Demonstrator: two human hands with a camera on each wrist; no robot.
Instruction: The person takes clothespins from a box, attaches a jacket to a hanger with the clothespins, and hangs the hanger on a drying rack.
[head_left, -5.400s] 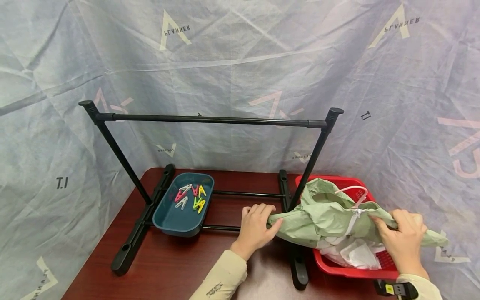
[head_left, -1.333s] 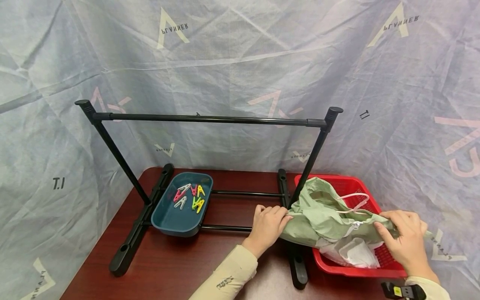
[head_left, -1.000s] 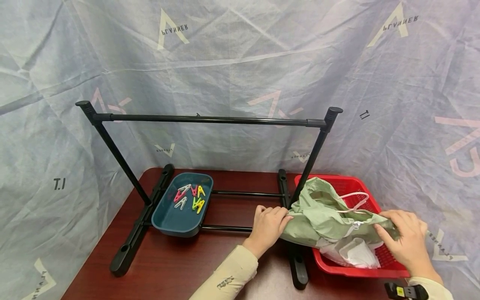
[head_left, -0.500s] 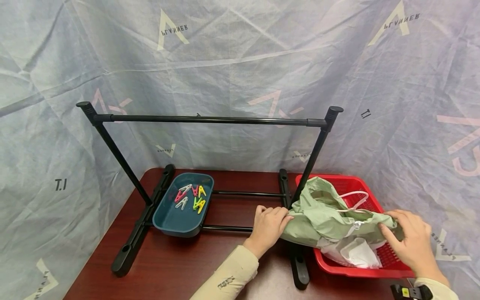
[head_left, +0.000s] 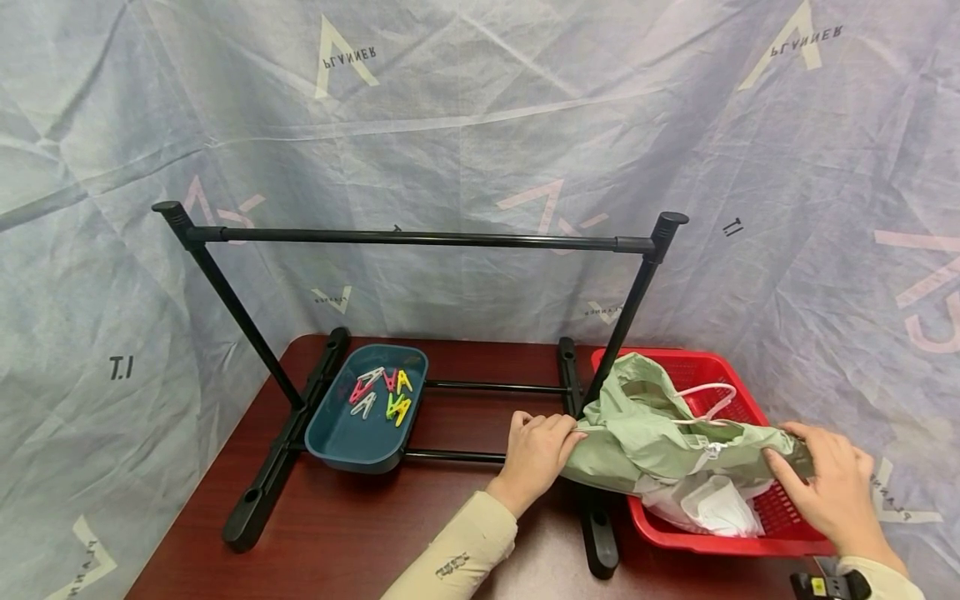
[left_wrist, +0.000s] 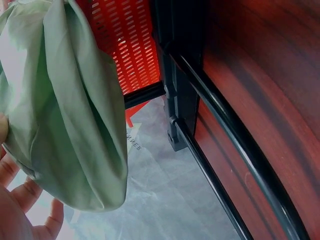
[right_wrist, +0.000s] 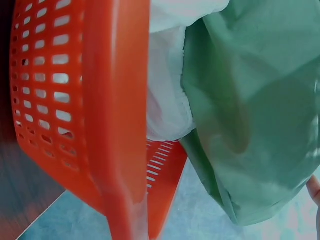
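Note:
A light green jacket (head_left: 645, 450) with a white zipper is stretched between both hands above the red basket (head_left: 720, 546). A thin pink-white hook (head_left: 729, 398), like that of a clothes hanger, sticks out at its neck opening. My left hand (head_left: 534, 454) grips the jacket's left shoulder, thumb towards the cloth. At the other end my right hand (head_left: 825, 483) pinches the right shoulder between thumb and fingers. Draped green cloth (left_wrist: 75, 115) fills much of the left wrist view. White cloth (head_left: 708, 504) lies in the basket below the jacket, also white cloth (right_wrist: 167, 85) in the right wrist view.
A black rack stands on the dark red table (head_left: 360, 533), its top bar (head_left: 420, 238) raised across the middle. Its right post (head_left: 626, 325) is close to the jacket. A blue tray (head_left: 348, 442) on the left holds several coloured clothespins (head_left: 397, 407).
Over the last second my right hand slides a little to the right along the jacket's edge; the left stays put. Compared with several seconds ago, the left hand and hook sit further right.

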